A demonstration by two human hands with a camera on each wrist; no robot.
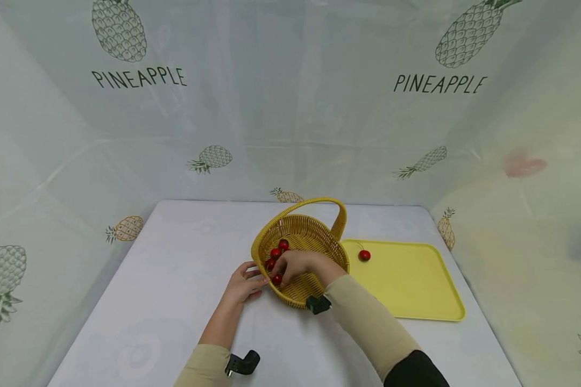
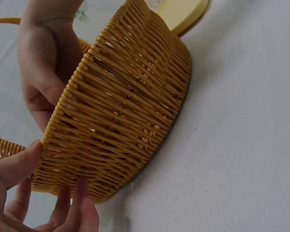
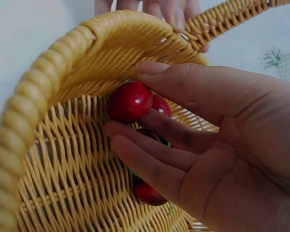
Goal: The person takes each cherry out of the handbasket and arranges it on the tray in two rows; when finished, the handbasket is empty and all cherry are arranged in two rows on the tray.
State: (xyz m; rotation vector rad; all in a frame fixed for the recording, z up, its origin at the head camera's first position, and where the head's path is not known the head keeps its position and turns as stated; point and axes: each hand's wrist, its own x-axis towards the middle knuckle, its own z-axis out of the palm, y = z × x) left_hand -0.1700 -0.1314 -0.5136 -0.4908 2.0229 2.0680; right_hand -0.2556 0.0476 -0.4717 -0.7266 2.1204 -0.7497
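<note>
A yellow-brown wicker basket (image 1: pixel 336 244) with a tall handle stands on the table, tilted a little toward my left hand. My left hand (image 1: pixel 244 284) holds its left side, the thumb (image 2: pixel 24 162) at the rim and the other fingers against the outer weave. Inside the basket is my right hand (image 1: pixel 297 264), with a red cherry (image 3: pixel 130 102) between its thumb and fingers. More cherries (image 1: pixel 276 253) lie against the basket's left inner wall, partly hidden by the right hand. One cherry (image 1: pixel 364 255) with a stem rests on the yellow tray (image 1: pixel 406 285).
The tray lies to the right, close beside the basket. A white cloth covers the table (image 1: pixel 174 301), whose back edge meets a curtain (image 1: pixel 290 118) printed with pineapples. A black wrist camera (image 1: pixel 243 363) sits on the left forearm, another (image 1: pixel 318 305) at the right wrist.
</note>
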